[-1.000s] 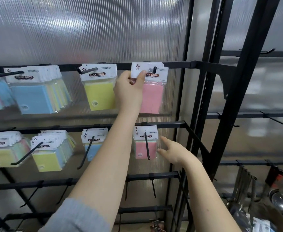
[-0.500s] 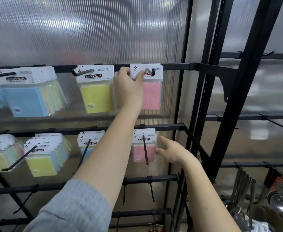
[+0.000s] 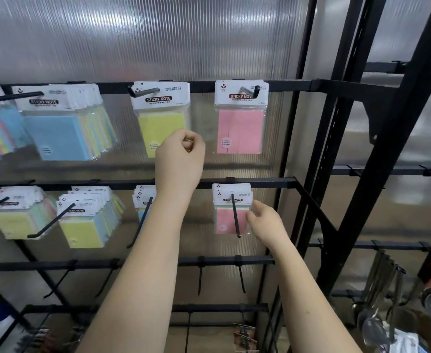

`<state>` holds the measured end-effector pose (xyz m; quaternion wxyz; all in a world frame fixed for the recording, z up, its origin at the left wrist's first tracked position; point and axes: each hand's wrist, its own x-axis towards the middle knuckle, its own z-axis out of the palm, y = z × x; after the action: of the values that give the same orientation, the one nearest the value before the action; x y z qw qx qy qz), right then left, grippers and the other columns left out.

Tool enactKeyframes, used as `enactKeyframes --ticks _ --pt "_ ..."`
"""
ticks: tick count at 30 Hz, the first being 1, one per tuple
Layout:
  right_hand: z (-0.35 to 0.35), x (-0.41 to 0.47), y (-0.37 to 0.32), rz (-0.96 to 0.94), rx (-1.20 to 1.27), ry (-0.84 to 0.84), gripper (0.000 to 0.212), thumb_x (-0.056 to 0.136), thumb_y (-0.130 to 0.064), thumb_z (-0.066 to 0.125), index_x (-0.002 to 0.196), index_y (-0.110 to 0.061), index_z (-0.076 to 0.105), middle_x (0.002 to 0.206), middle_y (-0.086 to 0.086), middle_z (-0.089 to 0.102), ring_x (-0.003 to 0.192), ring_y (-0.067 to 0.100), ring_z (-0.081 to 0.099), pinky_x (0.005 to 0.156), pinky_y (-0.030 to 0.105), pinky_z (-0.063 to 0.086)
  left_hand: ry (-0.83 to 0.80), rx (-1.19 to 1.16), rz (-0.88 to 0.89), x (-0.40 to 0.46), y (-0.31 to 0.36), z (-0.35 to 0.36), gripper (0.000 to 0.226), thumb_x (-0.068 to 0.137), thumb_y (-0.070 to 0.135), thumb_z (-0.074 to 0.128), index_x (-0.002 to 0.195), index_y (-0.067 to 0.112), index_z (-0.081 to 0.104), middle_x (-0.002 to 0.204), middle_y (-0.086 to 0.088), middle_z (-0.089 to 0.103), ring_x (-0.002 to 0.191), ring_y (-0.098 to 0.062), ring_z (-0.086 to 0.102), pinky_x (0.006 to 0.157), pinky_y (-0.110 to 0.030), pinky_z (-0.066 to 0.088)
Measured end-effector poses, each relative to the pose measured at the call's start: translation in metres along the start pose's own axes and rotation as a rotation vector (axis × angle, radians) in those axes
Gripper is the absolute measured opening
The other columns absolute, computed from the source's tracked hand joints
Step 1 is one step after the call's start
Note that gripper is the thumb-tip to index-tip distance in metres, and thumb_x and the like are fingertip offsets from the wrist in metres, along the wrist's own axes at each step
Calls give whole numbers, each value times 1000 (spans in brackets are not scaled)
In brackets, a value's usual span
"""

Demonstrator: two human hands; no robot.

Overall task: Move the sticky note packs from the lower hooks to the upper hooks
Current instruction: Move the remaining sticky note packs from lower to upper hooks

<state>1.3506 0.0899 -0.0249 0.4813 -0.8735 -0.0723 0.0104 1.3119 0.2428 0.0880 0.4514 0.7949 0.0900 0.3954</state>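
- Head view: my left hand (image 3: pixel 181 159) is hanging mid-air between the two rails, fingers curled loosely, holding nothing.
- My right hand (image 3: pixel 265 222) is sitting just beside the lower pink pack (image 3: pixel 226 220), fingers relaxed and part open, tips at the pack's right edge. I can't tell if they're touching it; no grip showing.
- That pack is hanging on the lower hook (image 3: pixel 235 215), with more packs stacked behind it. Target is the upper hook (image 3: pixel 250 90), where the upper pink pack (image 3: pixel 240 123) is already hanging.
- Risk: the lower hook is long with an upturned tip. Pulling sideways or down instead of along the rod is likely snagging the hang hole or tearing the card.
- Risk: grabbing the edge one-handed is likely dragging several packs at once; extras could be dropping off the tip.
- Risk: the upper hook is short and occupied. Missing the hole means the pack is falling to the lower racks.
- Risk: my left forearm is crossing in front of the blue packs (image 3: pixel 143 200) on the neighbouring hook; lifting carelessly could be knocking them.
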Motion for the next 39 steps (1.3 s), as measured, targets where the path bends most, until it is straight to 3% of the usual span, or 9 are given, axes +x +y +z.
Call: enactKeyframes --ticks 2,6,8,10,15,24,29,33,39 --pt "8 1 1 30 88 37 35 95 -9 40 124 -18 58 116 -1 66 89 11 57 62 13 40 -4 23 -11 -6 -9 -8 14 91 20 53 81 16 62 63 11 56 57 -1 49 51 -4 35" --pt "21 4 1 119 182 221 30 93 -17 50 119 -6 59 115 5 65 99 16 58 75 21 42 -19 64 -63 -15 -29 -24 15 91 20 53 81 17 63 69 9 61 65 -7 54 59 -14 41" --pt "25 3 0 149 223 267 20 94 -20 54 107 -6 59 102 4 63 85 13 54 62 20 38 -16 67 -101 -18 -38 -32 15 90 19 53 80 18 64 70 8 63 66 -11 56 59 -24 43" --pt "29 3 0 160 265 262 17 94 -22 55 99 -7 58 92 2 61 76 12 53 54 18 34 -16 82 -124 -21 -46 -39 15 90 18 52 81 19 64 69 8 63 64 -9 55 56 -23 40" --pt "35 -3 -6 169 399 222 32 96 -22 50 82 4 62 68 7 55 61 18 45 57 26 34 -19 109 -160 -23 -62 -56 15 90 15 52 81 18 64 70 6 63 66 -6 54 55 -18 38" --pt "24 -32 -29 136 244 276 36 90 -7 43 57 -12 31 55 4 29 53 17 22 50 28 15 -81 191 -335 6 -124 -73 13 87 23 51 85 21 64 83 1 68 85 -22 62 72 -31 47" --pt "14 -48 -35 154 32 289 40 92 -9 41 54 -14 28 52 2 30 50 18 24 47 30 16 -273 361 -473 15 -143 -67 31 92 29 46 117 17 58 119 -6 61 108 -31 54 92 -33 42" --pt "5 -61 -42 163 -121 269 43 95 -11 39 54 -13 28 52 1 31 50 16 27 47 30 18 -364 319 -502 16 -145 -61 33 97 20 43 121 2 58 122 -16 58 111 -33 51 77 -28 33" --pt "-9 -72 -53 217 -306 197 37 96 -15 38 58 -13 36 59 2 40 53 17 37 47 27 24 -278 160 -509 8 -161 -59 24 94 13 49 112 3 61 106 -9 62 85 -21 50 59 -25 34"
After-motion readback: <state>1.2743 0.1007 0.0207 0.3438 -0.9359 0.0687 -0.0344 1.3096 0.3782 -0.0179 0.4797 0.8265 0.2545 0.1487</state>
